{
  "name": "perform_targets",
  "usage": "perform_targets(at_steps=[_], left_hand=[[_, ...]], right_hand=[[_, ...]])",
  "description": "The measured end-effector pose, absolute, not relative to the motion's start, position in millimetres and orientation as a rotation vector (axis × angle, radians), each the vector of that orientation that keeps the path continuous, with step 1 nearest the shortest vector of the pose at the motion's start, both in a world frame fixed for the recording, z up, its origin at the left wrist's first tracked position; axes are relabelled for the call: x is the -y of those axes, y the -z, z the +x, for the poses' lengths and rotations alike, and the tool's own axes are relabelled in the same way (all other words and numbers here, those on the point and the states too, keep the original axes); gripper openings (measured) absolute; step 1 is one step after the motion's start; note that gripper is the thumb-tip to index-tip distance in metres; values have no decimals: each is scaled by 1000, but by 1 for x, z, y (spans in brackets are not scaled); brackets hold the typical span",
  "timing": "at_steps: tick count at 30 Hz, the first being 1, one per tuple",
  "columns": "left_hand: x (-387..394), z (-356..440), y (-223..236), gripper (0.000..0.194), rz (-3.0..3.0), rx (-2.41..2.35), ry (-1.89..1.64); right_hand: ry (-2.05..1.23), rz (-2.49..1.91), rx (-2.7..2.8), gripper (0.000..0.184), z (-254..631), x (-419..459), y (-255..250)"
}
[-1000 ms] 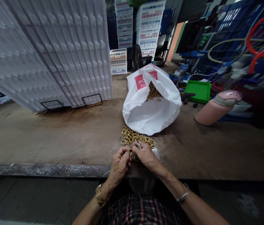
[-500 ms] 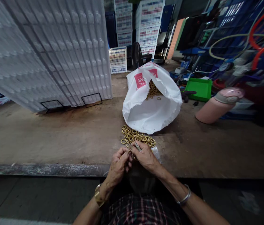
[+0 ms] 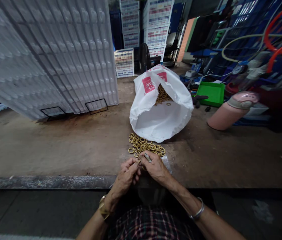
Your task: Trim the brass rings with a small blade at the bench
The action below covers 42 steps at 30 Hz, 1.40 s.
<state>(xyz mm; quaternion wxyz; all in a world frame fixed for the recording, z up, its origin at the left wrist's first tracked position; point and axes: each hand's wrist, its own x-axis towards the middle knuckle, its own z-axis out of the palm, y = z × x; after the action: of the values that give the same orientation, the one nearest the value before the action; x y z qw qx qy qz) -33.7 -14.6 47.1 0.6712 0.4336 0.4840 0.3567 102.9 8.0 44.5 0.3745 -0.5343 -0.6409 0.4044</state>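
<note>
My left hand point(image 3: 127, 172) is closed in a pinch at the table's front edge, with a small brass-coloured ring point(image 3: 139, 161) between thumb and fingertips, mostly hidden. Right against it, my right hand point(image 3: 156, 169) is wrapped round a short metal tool point(image 3: 147, 157); its upper end shows above the fist, and its working end cannot be made out. Just beyond both hands lies a loose pile of brass rings point(image 3: 144, 145). Behind the pile a white plastic sack point(image 3: 162, 120) rests on its side, mouth towards me, with many more rings inside.
Tall stacks of clear ribbed plastic trays point(image 3: 80, 60) stand at the left on the wooden table point(image 3: 55, 146), near black wire stands point(image 3: 97, 106). To the right are a pink bottle point(image 3: 227, 113), a green tray point(image 3: 211, 93) and red hoses point(image 3: 278, 50). White crates point(image 3: 157, 33) are stacked behind.
The whole view has shifted slightly with my head. Both hands stay together in nearly the same place, still holding the ring and the tool.
</note>
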Motion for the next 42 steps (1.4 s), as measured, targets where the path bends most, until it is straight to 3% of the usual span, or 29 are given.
perform_targets(at_steps=[6, 12, 32, 42], left_hand=[[18, -33, -43, 32, 951, -1080, -864], [17, -34, -44, 32, 980, -1096, -909], [17, -30, -45, 36, 983, -1194, -932], [21, -33, -47, 32, 1073, -1161, -954]], right_hand=[[-955, -1390, 1705, 26, 103, -11, -44], [-728, -1464, 2017, 15, 108, -5, -41], [-613, -1487, 2229, 21, 103, 3, -37], [-487, -1786, 2215, 24, 107, -3, -53]])
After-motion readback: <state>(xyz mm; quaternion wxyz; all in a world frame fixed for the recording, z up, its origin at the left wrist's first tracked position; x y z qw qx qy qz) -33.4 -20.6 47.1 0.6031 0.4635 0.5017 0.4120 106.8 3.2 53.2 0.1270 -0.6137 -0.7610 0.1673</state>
